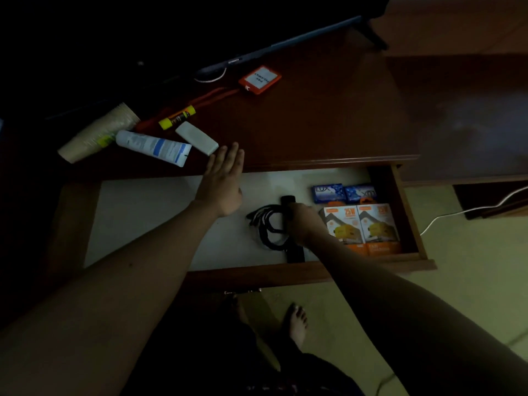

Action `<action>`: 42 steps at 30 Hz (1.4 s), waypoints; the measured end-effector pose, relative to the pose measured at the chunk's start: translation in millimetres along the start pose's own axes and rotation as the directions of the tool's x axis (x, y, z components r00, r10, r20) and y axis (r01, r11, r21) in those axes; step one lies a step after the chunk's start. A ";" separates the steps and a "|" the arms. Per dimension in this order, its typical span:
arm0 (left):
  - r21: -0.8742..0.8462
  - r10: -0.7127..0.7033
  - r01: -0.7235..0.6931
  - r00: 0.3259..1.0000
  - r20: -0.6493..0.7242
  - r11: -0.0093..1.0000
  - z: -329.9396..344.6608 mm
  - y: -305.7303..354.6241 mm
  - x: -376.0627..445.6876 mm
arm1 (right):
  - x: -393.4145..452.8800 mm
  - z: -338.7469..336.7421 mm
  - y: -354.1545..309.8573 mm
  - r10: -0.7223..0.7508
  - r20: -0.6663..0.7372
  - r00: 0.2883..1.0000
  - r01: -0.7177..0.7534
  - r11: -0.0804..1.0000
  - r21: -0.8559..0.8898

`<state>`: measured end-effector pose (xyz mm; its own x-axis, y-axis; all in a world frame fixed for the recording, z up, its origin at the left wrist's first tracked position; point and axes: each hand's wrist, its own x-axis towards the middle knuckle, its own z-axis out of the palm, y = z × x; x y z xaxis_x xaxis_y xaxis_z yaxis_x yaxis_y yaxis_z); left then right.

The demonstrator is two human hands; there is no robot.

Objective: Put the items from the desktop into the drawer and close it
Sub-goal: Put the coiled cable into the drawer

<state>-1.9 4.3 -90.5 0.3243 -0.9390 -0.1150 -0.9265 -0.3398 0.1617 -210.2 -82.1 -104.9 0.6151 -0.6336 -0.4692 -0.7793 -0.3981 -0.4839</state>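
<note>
The wooden drawer stands pulled out, its white floor showing. Inside it my right hand grips a long black remote lying beside a coiled black cable. My left hand hovers with straight fingers over the drawer's back edge, fingertips near a white rectangular box on the desktop. Also on the desk lie a white tube with blue print, a yellow-capped glue stick, a stack of paper cups on its side, and an orange badge holder with a red lanyard.
Two blue soap boxes and two orange-and-white charger boxes fill the drawer's right end. A dark screen edge runs along the back of the desk. A white cord trails on the floor at the right. My bare foot is below the drawer.
</note>
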 end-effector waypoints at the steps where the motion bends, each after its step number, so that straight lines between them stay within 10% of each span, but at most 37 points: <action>1: -0.003 0.001 -0.001 1.000 -0.011 1.000 1.2 -0.4 0.2 | 1.8 5.5 -1.3 0.014 0.041 0.999 -0.012 0.999 -0.034; 16: -0.023 0.026 -0.027 0.997 -0.070 0.999 6.3 -2.2 -1.8 | 16.5 36.5 -15.5 -0.118 0.155 0.981 0.186 0.801 -0.569; 42: -0.179 0.031 -0.021 0.998 0.053 0.984 -19.5 -7.7 -2.3 | 7.9 27.3 -45.0 -0.091 0.101 0.991 0.130 0.850 -0.510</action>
<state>8.2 8.0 -72.3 0.2852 -0.9448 -0.1614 -0.8837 -0.3244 0.3373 -167.0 -51.1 -107.1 0.6921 -0.5248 -0.4956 -0.6440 -0.7590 -0.0957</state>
